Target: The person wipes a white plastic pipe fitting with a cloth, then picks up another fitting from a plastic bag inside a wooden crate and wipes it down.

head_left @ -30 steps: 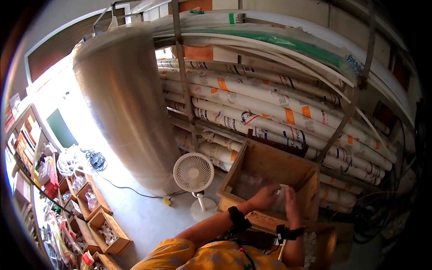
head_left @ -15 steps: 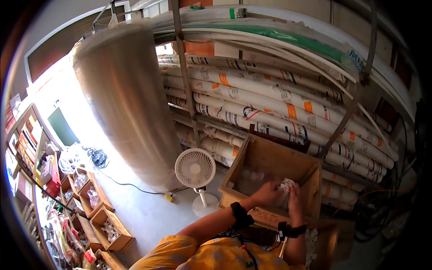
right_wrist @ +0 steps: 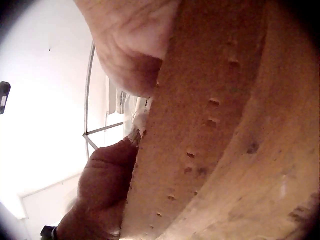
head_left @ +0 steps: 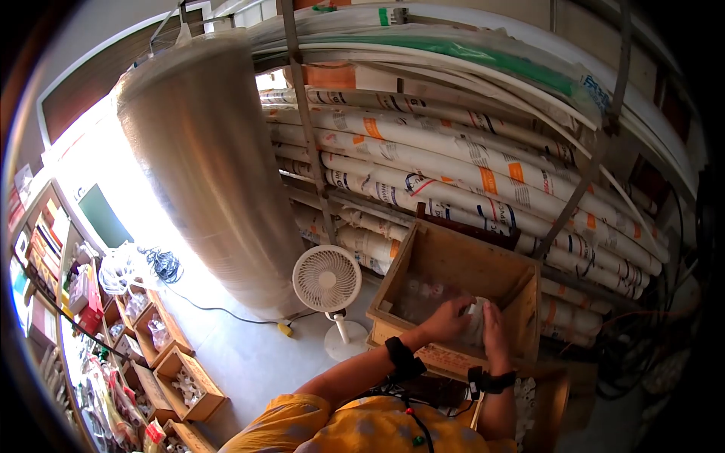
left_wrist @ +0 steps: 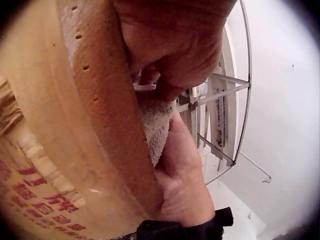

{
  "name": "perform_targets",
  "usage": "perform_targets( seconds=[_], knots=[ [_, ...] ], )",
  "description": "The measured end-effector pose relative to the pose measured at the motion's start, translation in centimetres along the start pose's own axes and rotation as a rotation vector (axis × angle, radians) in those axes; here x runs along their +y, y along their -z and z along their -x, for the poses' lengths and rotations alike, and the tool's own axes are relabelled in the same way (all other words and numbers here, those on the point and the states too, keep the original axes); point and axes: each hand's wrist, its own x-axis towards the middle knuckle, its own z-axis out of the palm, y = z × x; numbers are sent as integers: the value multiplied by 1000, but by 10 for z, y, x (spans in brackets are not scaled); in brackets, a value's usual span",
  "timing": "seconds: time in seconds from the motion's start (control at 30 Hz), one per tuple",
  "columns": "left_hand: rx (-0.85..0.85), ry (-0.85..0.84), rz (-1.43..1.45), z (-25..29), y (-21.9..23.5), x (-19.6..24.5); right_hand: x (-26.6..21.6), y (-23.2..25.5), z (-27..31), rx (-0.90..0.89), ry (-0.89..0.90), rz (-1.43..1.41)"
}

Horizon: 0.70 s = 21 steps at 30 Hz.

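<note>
Over the near side of a wooden box (head_left: 468, 260), both hands are at a whitish-grey rag (left_wrist: 157, 127) with a fuzzy surface. My left hand (head_left: 447, 321) pinches it from the left, fingers bent. My right hand (head_left: 495, 336) holds it from the right, fingers along its side. In the head view a white patch shows between the hands; anything inside the rag is hidden. Clear plastic-wrapped pieces (head_left: 423, 291) lie in the box just beyond the left hand. The box's front wall (right_wrist: 200, 125) hides part of both hands in the wrist views.
A white fan (head_left: 327, 280) stands left of the box. Behind it are a tall wrapped roll (head_left: 208, 174) and a rack of wrapped pipes (head_left: 453, 174). Small wooden bins (head_left: 204, 404) with fittings line the left floor. Another bin (head_left: 555, 404) sits by the right forearm.
The hands stay together over the box, shifting slightly. The rag looked crumpled above the fingers half a second ago and now shows a smoother white edge. The head view has tilted slightly.
</note>
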Motion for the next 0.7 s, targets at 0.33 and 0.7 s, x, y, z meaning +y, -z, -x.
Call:
perform_targets(
  seconds=[0.33, 0.7],
  knots=[
    [-76, 255, 252, -2, 10, 26, -20, -1, 6, 36, 23, -126],
    [-184, 253, 605, -2, 9, 30, 10, 5, 1, 46, -86, -485]
  ],
)
